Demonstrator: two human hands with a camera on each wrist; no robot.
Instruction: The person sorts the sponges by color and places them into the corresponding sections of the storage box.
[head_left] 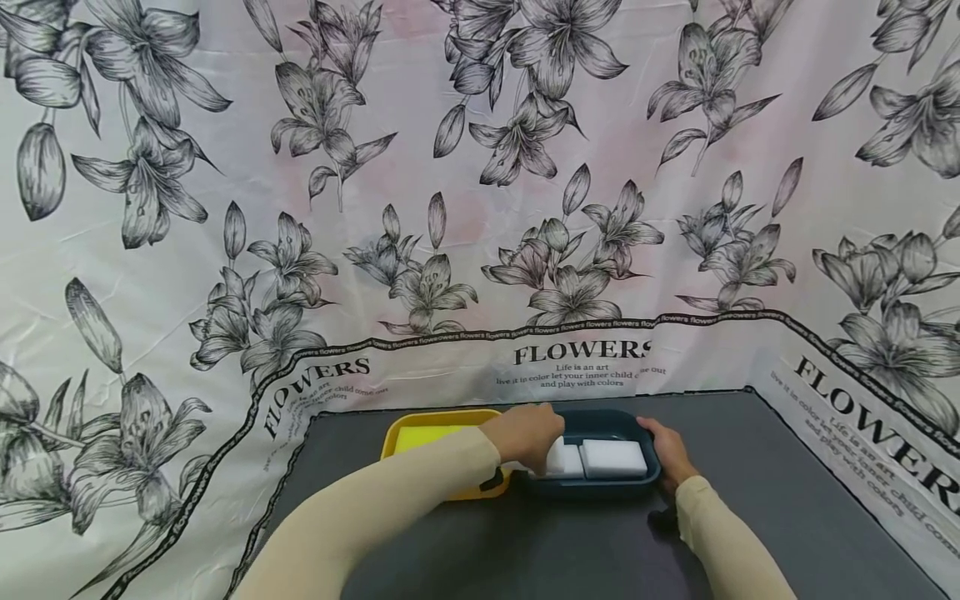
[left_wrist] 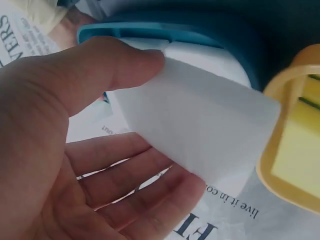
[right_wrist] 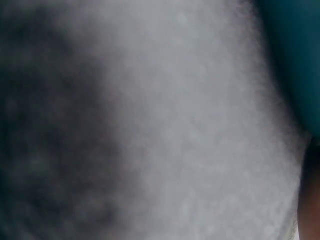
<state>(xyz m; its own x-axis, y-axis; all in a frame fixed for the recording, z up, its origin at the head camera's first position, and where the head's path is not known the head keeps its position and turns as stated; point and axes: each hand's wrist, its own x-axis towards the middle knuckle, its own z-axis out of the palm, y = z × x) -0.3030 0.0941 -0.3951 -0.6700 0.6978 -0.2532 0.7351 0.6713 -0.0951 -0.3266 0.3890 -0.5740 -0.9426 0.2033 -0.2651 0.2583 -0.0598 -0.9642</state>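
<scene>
My left hand (head_left: 528,437) reaches over the left end of a dark blue plastic basin (head_left: 600,490). It pinches a white sponge block (left_wrist: 200,122), with the thumb on one face and the fingertips at the far edge. More white sponge blocks (head_left: 613,458) lie in the basin. At the basin's right end, my right hand (head_left: 671,450) grips the wall, thumb at the rim. The right wrist view is mostly blurred, showing a strip of the basin (right_wrist: 300,55) and part of a finger (right_wrist: 310,195).
A yellow tray (head_left: 442,416) stands left of the basin, partly behind the left forearm. Inside it lies a bright yellow piece (head_left: 420,437); dark green edges show in the left wrist view. Behind the grey tabletop (head_left: 480,550) hangs a flower-printed cloth (head_left: 450,167).
</scene>
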